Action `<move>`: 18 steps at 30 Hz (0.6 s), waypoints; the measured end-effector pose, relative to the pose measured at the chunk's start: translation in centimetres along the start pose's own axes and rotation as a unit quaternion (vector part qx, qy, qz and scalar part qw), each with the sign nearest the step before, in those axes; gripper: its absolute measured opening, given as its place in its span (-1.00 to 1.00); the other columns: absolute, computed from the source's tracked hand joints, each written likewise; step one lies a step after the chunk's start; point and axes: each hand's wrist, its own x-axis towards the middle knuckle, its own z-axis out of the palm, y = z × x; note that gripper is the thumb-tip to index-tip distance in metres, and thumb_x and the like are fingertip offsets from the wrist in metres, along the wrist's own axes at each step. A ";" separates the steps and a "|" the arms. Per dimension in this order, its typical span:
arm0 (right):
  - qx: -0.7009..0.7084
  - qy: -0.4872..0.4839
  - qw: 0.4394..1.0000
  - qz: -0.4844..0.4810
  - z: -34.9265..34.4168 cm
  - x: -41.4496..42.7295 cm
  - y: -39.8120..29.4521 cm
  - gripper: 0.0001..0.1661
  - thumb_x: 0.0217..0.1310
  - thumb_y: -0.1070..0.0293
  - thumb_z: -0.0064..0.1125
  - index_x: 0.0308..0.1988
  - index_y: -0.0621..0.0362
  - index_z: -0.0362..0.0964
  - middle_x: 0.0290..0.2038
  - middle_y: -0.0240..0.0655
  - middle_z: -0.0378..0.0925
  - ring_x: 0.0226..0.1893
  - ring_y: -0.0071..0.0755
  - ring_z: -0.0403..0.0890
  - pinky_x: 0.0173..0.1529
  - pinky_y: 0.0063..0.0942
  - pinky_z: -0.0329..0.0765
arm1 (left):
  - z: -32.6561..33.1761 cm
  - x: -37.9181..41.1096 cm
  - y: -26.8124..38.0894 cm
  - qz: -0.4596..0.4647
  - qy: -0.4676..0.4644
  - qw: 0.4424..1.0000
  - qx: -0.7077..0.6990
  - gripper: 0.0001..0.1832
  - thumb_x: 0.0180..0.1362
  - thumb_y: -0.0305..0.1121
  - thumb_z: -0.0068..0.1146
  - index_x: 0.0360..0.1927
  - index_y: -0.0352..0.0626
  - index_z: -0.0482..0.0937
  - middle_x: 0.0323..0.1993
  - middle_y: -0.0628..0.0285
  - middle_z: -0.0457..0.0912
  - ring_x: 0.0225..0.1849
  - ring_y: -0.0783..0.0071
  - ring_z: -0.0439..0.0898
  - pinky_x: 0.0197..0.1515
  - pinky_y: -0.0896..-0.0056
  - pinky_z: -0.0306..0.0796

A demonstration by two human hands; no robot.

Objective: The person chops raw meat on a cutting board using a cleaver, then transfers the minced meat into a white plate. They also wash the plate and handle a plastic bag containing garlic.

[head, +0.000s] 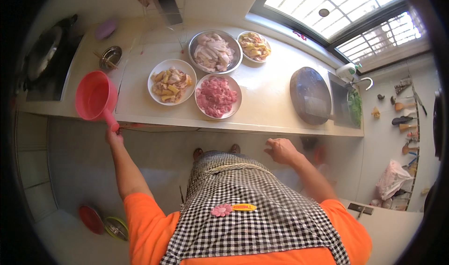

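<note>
My left hand (114,136) grips the handle end of a pink plastic dipper (96,96), whose bowl is over the counter's left part. Away from the counter's front edge, my right hand (281,150) hangs in the air with its fingers loosely curled and nothing seen in it. A white plate of pieces with yellow chunks (172,82) lies right of the dipper. Beside it are a white plate of raw pink meat (216,96) and a steel bowl of pale raw meat, likely poultry (214,52). Another plate with yellow chunks (254,47) stands by the window sill.
A wok (45,54) sits on the stove at the left, near a small metal bowl (111,57) with chopsticks. A round chopping board with a cleaver (315,105) lies right, beside the sink (338,100) holding leafy greens (355,107). Utensils hang on the right wall.
</note>
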 end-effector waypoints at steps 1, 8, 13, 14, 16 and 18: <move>-0.002 0.002 1.000 0.008 0.0 -0.2 0.1 -0.64 0.28 0.16 0.26 -0.11 0.24 0.53 -0.30 0.02 0.67 -0.19 0.18 0.67 -0.11 0.02 0.57 | 0.9 -0.5 -0.2 0.005 0.002 1.000 -0.021 -0.70 0.19 -0.24 0.30 -0.11 -0.19 0.55 -0.27 0.23 0.60 -0.23 0.30 0.58 -0.16 0.08 0.53; 0.009 -0.006 0.997 0.080 0.4 -2.6 1.2 -0.64 0.28 0.13 0.25 -0.12 0.20 0.53 -0.31 0.04 0.67 -0.20 0.19 0.67 -0.12 0.04 0.56 | 7.3 -8.7 1.5 0.056 -0.103 0.992 -0.048 -0.26 0.10 0.10 0.44 0.29 0.03 0.47 0.11 0.31 0.60 0.09 0.29 0.57 0.11 0.22 0.48; 0.011 -0.024 0.993 0.116 1.1 -3.8 2.3 -0.63 0.28 0.13 0.26 -0.09 0.19 0.55 -0.28 0.01 0.68 -0.18 0.16 0.67 -0.10 0.01 0.56 | 8.2 -10.0 2.2 0.095 -0.137 0.985 -0.051 -0.25 0.17 0.19 0.33 0.34 0.06 0.44 0.21 0.38 0.58 0.17 0.34 0.56 0.22 0.23 0.43; 0.008 -0.028 0.992 0.126 1.2 -4.0 2.5 -0.63 0.27 0.13 0.26 -0.09 0.19 0.56 -0.26 -0.02 0.69 -0.17 0.14 0.68 -0.09 -0.01 0.57 | 8.0 -10.1 2.1 0.092 -0.139 0.984 -0.057 -0.22 0.15 0.18 0.35 0.35 -0.02 0.44 0.22 0.35 0.57 0.19 0.33 0.55 0.23 0.24 0.43; 0.010 -0.036 0.989 0.142 1.4 -4.4 2.8 -0.63 0.26 0.13 0.27 -0.08 0.18 0.57 -0.24 -0.06 0.70 -0.16 0.12 0.68 -0.07 -0.03 0.58 | 8.4 -11.9 2.3 0.085 -0.143 0.984 -0.067 -0.14 0.12 0.15 0.40 0.35 -0.18 0.43 0.25 0.28 0.56 0.23 0.31 0.54 0.24 0.27 0.43; 0.014 -0.042 0.988 0.150 1.3 -4.7 3.1 -0.63 0.26 0.14 0.27 -0.07 0.17 0.57 -0.24 -0.06 0.70 -0.16 0.11 0.68 -0.07 -0.03 0.58 | 7.8 -11.4 1.7 0.087 -0.157 0.981 -0.070 -0.17 0.12 0.14 0.40 0.33 -0.17 0.45 0.20 0.32 0.57 0.18 0.33 0.55 0.21 0.21 0.45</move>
